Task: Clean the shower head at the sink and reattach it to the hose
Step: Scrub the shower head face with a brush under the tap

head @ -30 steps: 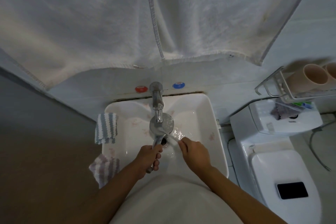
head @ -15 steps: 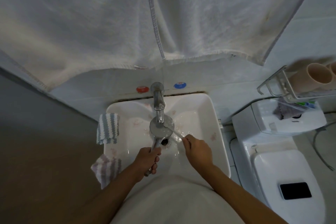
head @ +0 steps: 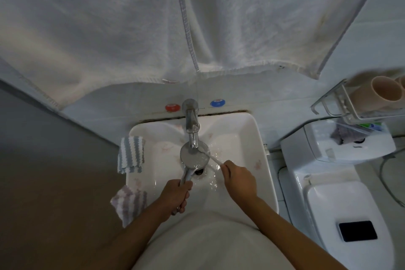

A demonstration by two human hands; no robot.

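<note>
Just below the middle of the frame, the left hand is wrapped around the chrome handle of the shower head, fingers curled tight on it. The round face of the shower head sits over the white sink, directly under the spout of the tap, with the drain just below it. The right hand is closed around the handle of a thin white brush, whose far end lies against the right edge of the shower head's face. Water glistens on the basin around the drain. A blue striped cloth hangs over the sink's left rim, and a purple striped cloth lies lower on the same rim. Red and blue markers sit on the wall either side of the tap. A large white towel fills the upper frame. At right stands a toilet, with a wire rack holding pinkish cups above it
</note>
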